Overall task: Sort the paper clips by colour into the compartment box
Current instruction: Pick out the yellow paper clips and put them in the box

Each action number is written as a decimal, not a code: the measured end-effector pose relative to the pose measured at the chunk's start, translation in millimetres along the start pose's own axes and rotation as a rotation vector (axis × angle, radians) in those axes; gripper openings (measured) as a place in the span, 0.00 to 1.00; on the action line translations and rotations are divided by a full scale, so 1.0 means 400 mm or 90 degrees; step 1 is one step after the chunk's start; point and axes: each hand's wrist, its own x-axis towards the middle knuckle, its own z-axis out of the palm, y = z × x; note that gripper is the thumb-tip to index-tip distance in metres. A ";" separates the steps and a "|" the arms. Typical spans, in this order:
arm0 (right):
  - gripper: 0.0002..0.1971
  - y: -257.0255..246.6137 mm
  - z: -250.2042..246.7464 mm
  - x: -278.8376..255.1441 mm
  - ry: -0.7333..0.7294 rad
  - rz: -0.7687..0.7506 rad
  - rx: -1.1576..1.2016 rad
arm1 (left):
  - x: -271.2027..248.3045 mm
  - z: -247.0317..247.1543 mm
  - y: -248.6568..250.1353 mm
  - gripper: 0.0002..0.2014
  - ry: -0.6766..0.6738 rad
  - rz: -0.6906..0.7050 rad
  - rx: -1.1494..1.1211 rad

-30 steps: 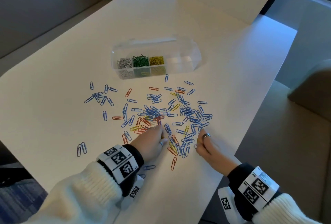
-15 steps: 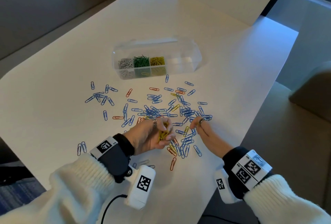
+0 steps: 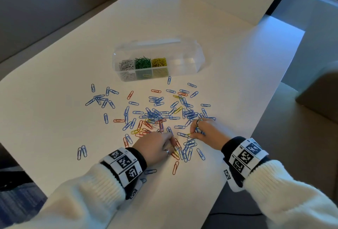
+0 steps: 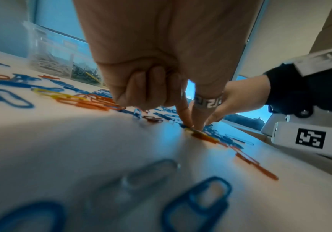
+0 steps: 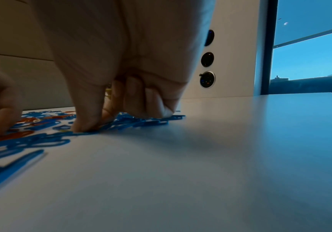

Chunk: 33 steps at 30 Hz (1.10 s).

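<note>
Head view — left hand (image 3: 155, 143) lower, palm-down

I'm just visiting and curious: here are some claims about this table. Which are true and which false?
1. The compartment box already holds white, green and yellow clips. True.
2. Most of the loose clips on the table are green. False: most are blue, with some red and a few yellow.
3. Both hands are down among the loose clips. True: the left hand and right hand both touch the pile.
4. The box's right-hand part is full of blue clips. False: that part looks empty.
5. The box stands nearer the person than the pile. False: it stands beyond the pile.
</note>
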 end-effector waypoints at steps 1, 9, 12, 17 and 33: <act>0.05 -0.002 -0.001 -0.002 -0.001 -0.007 -0.014 | 0.001 0.005 -0.001 0.09 0.011 0.003 0.022; 0.10 -0.019 -0.005 -0.036 0.030 -0.013 0.114 | 0.013 0.008 -0.002 0.09 0.045 0.007 0.047; 0.14 -0.019 -0.013 -0.036 0.104 -0.012 0.222 | 0.014 0.014 -0.011 0.09 0.051 -0.003 0.030; 0.14 -0.005 -0.010 -0.022 0.182 -0.044 0.273 | 0.011 0.005 -0.022 0.07 0.050 0.005 -0.060; 0.20 -0.054 -0.055 0.048 -0.008 -0.009 0.998 | -0.006 -0.132 -0.063 0.15 0.026 -0.077 -1.100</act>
